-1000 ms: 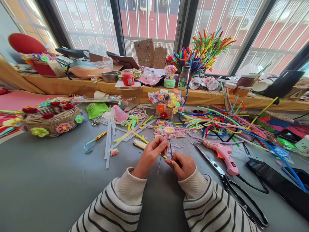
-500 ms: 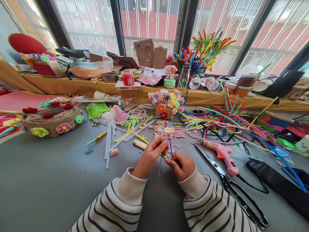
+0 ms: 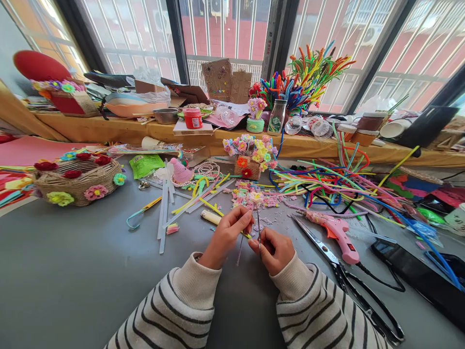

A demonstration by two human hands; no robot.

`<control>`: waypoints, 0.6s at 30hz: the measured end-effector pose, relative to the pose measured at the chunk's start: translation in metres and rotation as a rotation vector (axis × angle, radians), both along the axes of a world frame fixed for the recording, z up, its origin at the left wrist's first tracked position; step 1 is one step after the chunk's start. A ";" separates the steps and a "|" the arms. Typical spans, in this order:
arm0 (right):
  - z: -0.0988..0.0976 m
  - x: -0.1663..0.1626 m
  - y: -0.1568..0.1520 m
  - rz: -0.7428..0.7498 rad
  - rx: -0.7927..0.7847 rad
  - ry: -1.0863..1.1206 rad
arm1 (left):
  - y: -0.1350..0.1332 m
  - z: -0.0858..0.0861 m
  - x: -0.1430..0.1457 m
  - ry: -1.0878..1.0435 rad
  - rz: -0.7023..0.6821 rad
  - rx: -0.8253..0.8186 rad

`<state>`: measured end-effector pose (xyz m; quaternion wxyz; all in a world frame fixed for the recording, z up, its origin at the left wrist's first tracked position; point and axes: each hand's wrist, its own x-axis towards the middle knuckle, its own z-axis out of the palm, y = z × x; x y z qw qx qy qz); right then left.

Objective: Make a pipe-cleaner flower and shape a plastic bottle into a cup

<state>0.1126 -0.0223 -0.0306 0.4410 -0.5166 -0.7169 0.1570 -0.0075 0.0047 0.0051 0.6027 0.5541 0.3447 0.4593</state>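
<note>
Above my fingers stands a pale pink flower with a yellow middle [image 3: 255,197], on a thin dark stem [image 3: 258,223]. My right hand [image 3: 276,248] is closed, pinching this stem low down. My left hand [image 3: 229,233] is closed too, its thumb and fingertips pressed together just left of the stem. A short yellow pipe cleaner end [image 3: 248,236] pokes out of it toward the right fingertips. Below the left fingers hangs a second thin strand [image 3: 240,251]; whether it joins the flower's stem is hidden. Behind the flower lie pastel fuzzy clippings [image 3: 240,194].
Black-handled scissors [image 3: 329,252] and a pink glue gun [image 3: 339,235] lie right of my hands. Clear glue sticks [image 3: 162,213] and a twine basket [image 3: 76,182] are at left. Many pipe cleaners [image 3: 327,179] are heaped behind, near a small flower pot [image 3: 247,167].
The flower and the top of its stem have tipped slightly to the right. Both hands stay in nearly the same place.
</note>
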 end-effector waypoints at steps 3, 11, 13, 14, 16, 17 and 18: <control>-0.002 0.001 0.001 -0.006 0.011 -0.009 | 0.000 0.000 0.000 0.007 -0.035 -0.006; -0.008 0.003 0.004 -0.012 0.051 -0.036 | 0.001 -0.001 0.002 0.013 0.018 0.013; -0.008 0.003 0.004 -0.027 0.043 -0.039 | 0.002 -0.002 0.001 0.025 0.057 0.040; -0.008 0.003 0.004 -0.035 0.037 -0.041 | 0.002 -0.002 0.001 0.032 0.074 0.051; -0.007 0.003 0.004 -0.048 0.028 -0.046 | 0.003 -0.002 0.001 0.041 0.094 0.062; -0.007 0.003 0.004 -0.051 0.028 -0.051 | 0.003 -0.002 0.001 0.044 0.099 0.063; -0.007 0.003 0.004 -0.051 0.031 -0.055 | 0.003 -0.003 0.001 0.043 0.102 0.061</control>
